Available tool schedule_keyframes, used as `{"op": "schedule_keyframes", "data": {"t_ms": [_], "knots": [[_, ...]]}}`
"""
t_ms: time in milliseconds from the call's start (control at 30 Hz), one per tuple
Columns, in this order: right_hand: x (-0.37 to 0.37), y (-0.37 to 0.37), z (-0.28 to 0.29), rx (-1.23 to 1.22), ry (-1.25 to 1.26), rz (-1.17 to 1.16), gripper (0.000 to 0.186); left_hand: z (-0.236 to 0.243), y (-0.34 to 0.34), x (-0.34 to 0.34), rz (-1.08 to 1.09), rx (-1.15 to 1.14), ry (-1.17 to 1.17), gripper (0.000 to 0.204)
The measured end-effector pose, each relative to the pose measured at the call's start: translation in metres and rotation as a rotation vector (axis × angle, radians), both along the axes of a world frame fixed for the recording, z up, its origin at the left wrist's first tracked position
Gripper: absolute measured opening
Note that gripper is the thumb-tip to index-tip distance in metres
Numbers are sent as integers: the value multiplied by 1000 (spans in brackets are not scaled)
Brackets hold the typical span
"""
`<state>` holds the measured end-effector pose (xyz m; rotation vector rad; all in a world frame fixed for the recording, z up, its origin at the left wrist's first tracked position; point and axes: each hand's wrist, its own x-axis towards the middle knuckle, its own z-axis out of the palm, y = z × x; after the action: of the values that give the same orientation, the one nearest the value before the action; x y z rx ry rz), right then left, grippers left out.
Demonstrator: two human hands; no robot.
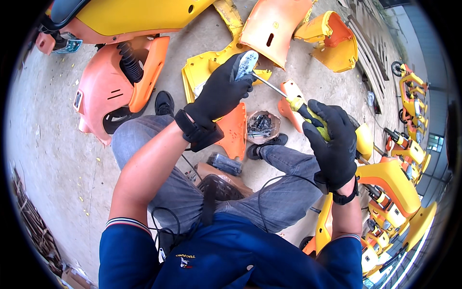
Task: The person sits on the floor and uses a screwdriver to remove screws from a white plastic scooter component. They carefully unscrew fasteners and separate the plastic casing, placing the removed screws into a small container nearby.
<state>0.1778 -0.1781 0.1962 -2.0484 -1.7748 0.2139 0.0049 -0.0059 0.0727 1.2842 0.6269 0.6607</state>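
holding the screwdriver (pixel 273 87) slantwise in front of the body, the person is working in mid-air in the head view, well above the bare floor (pixel 62 159). for good handling, judging by this pose, the right hand (pixel 332 142) should be doing the steering from the handle while the left hand (pixel 216 89) is steadying the far end of the shaft. keeping the left fingertips to the side of the tip, not ahead of it, is probably sparing the glove from a slip; pushing lightly is likely serving better than forcing, since nothing is bracing the tool from below.

the right grip is wrapping narrowly around the yellow-green and black handle. the left grip is pinching, nearly closed, with a pale blue-and-white piece (pixel 247 64) rising from its fingers and the shaft's end lying just beside it; whether the tip is touching that piece, i cannot tell.

below the hands, a bowl of small hardware (pixel 276 126) is sitting on the floor beside an orange panel (pixel 234 130). a yellow panel (pixel 196 68) is lying beyond the left hand, and long planks (pixel 368 50) are lying toward the floor's far right edge.
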Motion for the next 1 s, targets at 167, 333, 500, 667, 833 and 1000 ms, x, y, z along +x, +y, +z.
{"op": "schedule_keyframes", "data": {"t_ms": [167,333,500,667,833,1000], "knots": [[-11,-2,0,27,-189,22,41,-1,-2,0,7,22,26,46],[-12,-3,-2,-81,171,-119,40,-8,-2,1,10,80,18,43],[-1,-5,-5,-55,267,-67,49,-9,-4,2,32,124,30,45],[-2,-8,0,3,258,-56,48,-10,-2,2,37,129,9,49],[-7,-10,-14,99,229,-203,43,-11,-2,1,45,158,22,52],[-6,-6,-16,141,226,-87,39,-14,0,1,66,230,42,52]]}}
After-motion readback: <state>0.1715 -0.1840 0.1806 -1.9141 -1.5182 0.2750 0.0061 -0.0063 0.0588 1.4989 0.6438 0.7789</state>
